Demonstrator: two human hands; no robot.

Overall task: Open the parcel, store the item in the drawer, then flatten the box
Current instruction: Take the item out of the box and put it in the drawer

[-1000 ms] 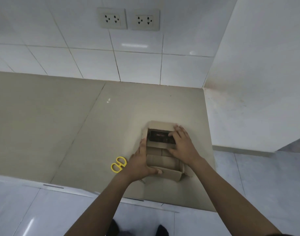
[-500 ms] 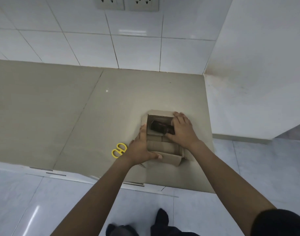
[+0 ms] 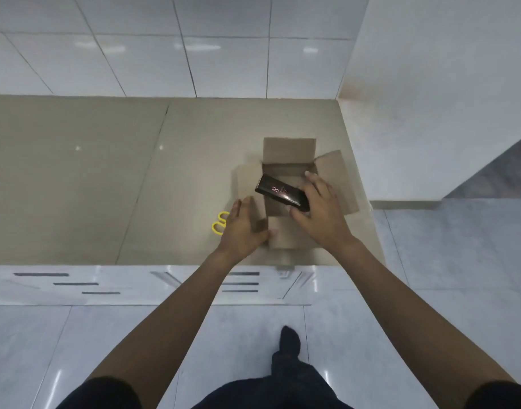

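Observation:
An open cardboard box stands on the beige counter near its right end, all flaps spread outward. My right hand holds a small glossy black item box with a pink mark, tilted, above the box's opening. My left hand rests against the box's left wall and near flap, steadying it with fingers spread.
Yellow-handled scissors lie on the counter just left of my left hand. White drawer fronts with dark slot handles run below the counter's front edge. A white wall block bounds the counter on the right. Tiled wall behind.
My right hand has lifted the black item out of the box's interior and up above the opening. The head view has tilted downward, showing the drawers and floor.

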